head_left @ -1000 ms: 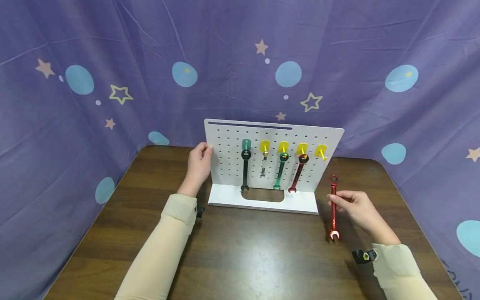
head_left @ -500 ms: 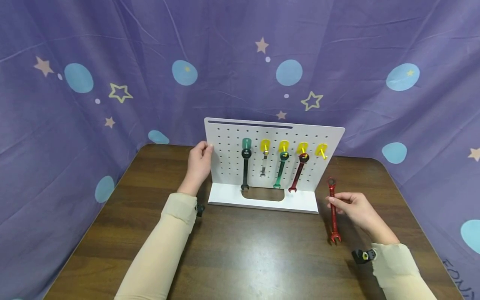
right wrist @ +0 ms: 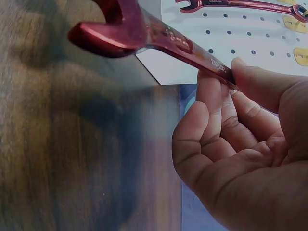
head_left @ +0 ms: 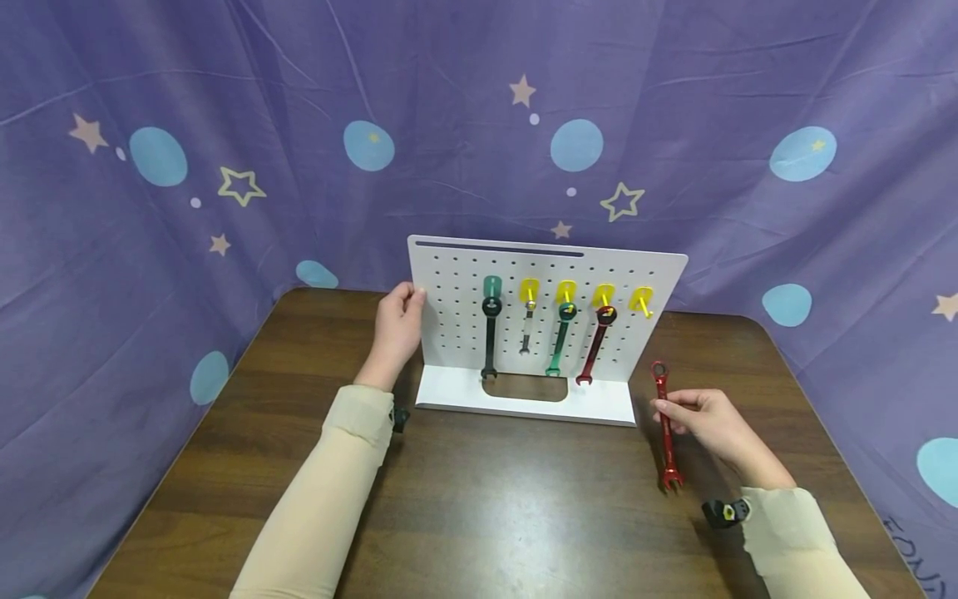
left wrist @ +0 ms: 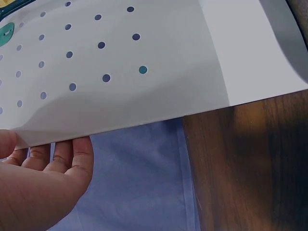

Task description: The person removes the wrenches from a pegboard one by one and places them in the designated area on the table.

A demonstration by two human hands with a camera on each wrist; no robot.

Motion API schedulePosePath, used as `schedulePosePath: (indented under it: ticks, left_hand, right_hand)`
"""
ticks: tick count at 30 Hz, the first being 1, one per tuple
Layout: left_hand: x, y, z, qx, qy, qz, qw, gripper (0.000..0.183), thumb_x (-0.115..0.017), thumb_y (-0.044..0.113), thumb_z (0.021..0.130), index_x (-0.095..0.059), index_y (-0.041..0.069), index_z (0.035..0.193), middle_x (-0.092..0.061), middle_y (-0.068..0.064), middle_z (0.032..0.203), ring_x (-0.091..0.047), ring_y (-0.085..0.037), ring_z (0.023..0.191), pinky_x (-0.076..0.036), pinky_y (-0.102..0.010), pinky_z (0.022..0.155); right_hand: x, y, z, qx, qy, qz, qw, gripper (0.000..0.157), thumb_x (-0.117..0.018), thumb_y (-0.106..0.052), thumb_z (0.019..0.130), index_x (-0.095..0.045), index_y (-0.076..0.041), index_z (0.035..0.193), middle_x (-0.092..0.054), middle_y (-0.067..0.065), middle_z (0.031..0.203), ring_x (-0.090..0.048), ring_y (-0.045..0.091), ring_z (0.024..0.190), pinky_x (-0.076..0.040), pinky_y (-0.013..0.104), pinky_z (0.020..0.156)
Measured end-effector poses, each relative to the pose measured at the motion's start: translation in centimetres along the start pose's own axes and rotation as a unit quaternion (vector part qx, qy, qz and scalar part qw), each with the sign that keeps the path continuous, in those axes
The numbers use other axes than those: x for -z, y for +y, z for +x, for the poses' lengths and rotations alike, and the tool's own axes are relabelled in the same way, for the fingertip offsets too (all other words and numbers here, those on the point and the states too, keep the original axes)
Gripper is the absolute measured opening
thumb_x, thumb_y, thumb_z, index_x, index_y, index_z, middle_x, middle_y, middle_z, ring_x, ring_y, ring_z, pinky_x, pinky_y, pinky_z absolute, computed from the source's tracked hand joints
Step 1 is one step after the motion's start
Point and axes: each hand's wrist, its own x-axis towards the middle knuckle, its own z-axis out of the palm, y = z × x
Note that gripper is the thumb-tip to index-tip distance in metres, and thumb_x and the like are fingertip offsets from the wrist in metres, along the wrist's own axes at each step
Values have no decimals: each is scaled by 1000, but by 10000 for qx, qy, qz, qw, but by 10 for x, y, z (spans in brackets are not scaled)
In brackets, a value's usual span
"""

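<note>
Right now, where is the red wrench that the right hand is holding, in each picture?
Head: red wrench, right of the white pegboard, in the right hand.
Left wrist: not in it.
Right wrist: held red wrench, slanting from upper left towards centre.
Shared landmark: white pegboard, in all three.

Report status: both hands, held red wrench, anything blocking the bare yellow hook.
Left hand grips edge of pegboard. Right hand pinches red wrench, off the board. Rightmost yellow hook bare, no obstruction seen.

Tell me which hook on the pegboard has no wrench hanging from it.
The yellow hook at the right end of the white pegboard; the other three yellow hooks and the green hook each carry a wrench.
</note>
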Motion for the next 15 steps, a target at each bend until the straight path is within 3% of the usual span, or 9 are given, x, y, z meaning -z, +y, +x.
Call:
schedulePosePath:
  ticks: [15]
  left_hand:
    - [0, 0, 0, -9, 17, -2, 10000, 24, -50, 13, 108, -63, -6, 103, -53, -13, 76, -46, -20, 70, -38, -30, 59]
  right_hand:
    - [0, 7, 0, -124, -59, 33, 9999, 34, -70, -22, 99, -71, 11, 109, -72, 13, 87, -59, 17, 72, -52, 33, 65]
